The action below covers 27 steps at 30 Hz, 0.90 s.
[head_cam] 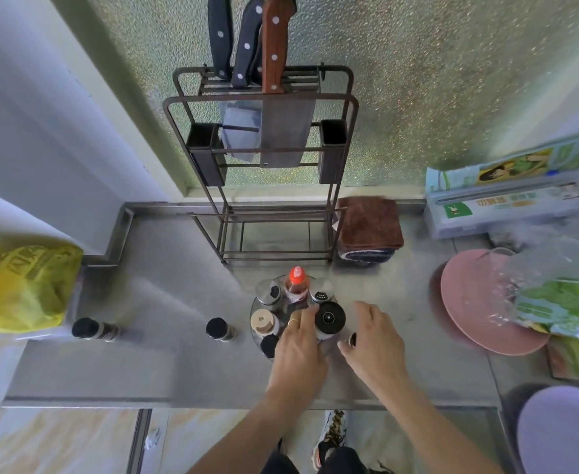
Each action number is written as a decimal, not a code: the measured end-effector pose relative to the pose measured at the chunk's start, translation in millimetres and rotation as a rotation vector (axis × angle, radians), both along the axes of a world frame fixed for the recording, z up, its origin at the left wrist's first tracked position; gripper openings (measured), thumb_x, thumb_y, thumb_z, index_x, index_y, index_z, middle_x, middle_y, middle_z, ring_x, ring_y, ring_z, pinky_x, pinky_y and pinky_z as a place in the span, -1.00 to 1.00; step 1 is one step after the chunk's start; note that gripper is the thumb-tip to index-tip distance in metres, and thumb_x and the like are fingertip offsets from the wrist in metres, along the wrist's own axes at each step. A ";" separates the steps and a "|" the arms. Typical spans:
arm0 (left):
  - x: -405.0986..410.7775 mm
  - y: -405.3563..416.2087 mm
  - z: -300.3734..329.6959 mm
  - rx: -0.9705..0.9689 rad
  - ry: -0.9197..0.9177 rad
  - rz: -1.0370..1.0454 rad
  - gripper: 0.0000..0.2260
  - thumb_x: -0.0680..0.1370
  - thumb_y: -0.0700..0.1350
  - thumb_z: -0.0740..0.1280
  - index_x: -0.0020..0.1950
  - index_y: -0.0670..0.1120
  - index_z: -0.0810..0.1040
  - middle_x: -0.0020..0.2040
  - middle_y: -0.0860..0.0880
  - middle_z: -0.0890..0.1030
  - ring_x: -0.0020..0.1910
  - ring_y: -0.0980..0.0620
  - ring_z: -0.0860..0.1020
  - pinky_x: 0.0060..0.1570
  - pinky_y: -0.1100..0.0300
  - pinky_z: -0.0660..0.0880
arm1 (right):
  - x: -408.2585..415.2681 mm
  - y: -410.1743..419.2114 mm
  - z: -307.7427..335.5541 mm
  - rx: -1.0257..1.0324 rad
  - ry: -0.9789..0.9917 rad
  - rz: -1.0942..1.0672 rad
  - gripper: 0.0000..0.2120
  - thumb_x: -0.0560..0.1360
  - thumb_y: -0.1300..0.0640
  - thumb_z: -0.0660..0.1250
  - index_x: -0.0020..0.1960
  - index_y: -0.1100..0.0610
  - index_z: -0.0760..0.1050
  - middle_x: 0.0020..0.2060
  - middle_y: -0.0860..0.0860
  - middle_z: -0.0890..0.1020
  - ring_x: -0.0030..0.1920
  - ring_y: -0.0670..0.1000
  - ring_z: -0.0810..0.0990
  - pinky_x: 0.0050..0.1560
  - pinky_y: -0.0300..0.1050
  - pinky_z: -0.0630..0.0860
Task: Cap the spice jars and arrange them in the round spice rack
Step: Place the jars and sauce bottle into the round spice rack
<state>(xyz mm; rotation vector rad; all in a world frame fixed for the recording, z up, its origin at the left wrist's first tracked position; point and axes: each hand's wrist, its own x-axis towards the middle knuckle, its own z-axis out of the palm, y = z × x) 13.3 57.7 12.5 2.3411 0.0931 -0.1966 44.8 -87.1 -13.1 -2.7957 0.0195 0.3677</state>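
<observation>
The round spice rack (253, 308) stands mid-counter and holds several jars: two steel shakers (269, 291), a red-capped bottle (296, 281), a beige-lidded jar (262, 321), a small black-capped jar (269, 345) and a wide black-lidded jar (329, 318). My left hand (298, 350) lies over the rack's front, its fingers curled against the wide black-lidded jar. Just right of the rack, my right hand (375, 340) pinches a small black cap (352, 338) between thumb and fingers. Two black-capped jars (84, 328) (218, 328) stand apart on the counter to the left.
A metal knife rack (260, 159) with knives stands behind the spice rack, with a folded brown cloth (370, 227) beside it. A pink plate (479, 302) and plastic bags are at the right. A yellow bag (17, 289) sits at the left. The counter's front edge runs just below my wrists.
</observation>
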 end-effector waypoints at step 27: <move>-40.8 23.8 -27.9 0.087 0.148 -0.071 -0.48 0.46 -0.33 0.18 0.40 -0.05 0.47 0.11 -0.05 0.58 0.05 -0.05 0.57 0.03 0.12 0.54 | -45.8 58.0 -30.6 0.246 -0.139 -0.109 -0.71 0.35 0.27 0.52 -0.16 0.07 0.41 -0.35 -0.03 0.59 -0.35 0.05 0.58 -0.37 -0.19 0.38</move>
